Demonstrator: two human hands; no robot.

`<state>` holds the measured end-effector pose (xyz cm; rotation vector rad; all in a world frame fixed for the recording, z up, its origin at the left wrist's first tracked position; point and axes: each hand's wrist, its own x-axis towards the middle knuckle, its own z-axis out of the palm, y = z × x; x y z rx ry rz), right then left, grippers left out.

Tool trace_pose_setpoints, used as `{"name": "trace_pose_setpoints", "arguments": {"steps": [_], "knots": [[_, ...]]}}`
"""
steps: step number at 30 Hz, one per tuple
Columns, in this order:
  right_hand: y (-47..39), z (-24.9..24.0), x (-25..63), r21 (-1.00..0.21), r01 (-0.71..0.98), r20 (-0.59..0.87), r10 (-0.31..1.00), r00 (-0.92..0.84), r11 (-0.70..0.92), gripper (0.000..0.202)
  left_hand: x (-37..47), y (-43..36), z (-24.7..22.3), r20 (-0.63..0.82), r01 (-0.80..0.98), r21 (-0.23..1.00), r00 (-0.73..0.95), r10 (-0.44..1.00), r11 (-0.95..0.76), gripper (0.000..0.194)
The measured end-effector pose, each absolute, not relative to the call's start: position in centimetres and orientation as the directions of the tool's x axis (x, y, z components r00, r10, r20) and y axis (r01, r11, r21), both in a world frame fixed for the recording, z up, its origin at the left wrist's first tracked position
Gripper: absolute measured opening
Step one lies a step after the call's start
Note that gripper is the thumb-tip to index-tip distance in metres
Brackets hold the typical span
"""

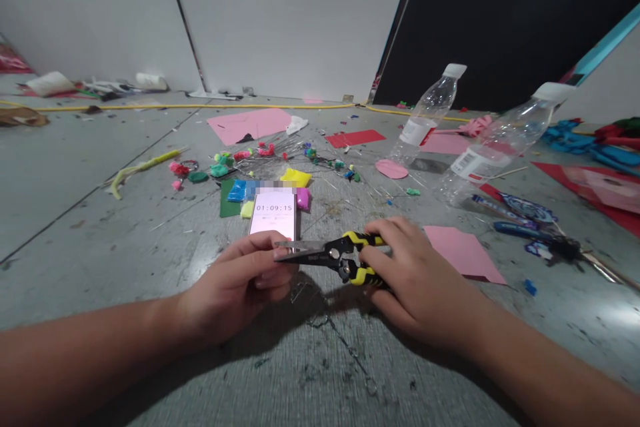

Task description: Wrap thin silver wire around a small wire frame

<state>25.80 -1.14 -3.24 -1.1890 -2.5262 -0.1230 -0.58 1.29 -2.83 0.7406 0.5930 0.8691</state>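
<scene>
My right hand is wrapped around the yellow-and-black handles of a pair of wire-stripping pliers. Their long dark jaws point left, slightly apart, and the tips reach the fingers of my left hand. Thumb and fingertips of that hand are pinched together at the jaw tips; whatever they hold is too small to make out. Below both hands, a thin twisted wire with small loops runs along the grey floor. Just beyond my left hand a phone displays 01:09:15.
Blue, yellow and magenta packets surround the phone. Fuzzy coloured wire pieces lie farther off. Two clear bottles stand right of centre. Pink paper lies near my right hand. A yellow cable runs along the wall.
</scene>
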Motion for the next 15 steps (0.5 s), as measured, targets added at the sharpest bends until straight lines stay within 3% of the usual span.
{"name": "trace_pose_setpoints", "arguments": {"steps": [10, 15], "knots": [[-0.99, -3.28, 26.07, 0.043, 0.723, 0.411, 0.648, -0.642, 0.689, 0.017, -0.52, 1.08, -2.4, -0.139, -0.424, 0.817, 0.513, 0.847, 0.391, 0.026], [-0.87, -3.33, 26.24, 0.042, 0.707, 0.425, 0.628, -0.652, 0.706, 0.018, -0.57, 1.3, -2.36, -0.111, -0.422, 0.823, 0.537, 0.836, 0.381, 0.023]]}}
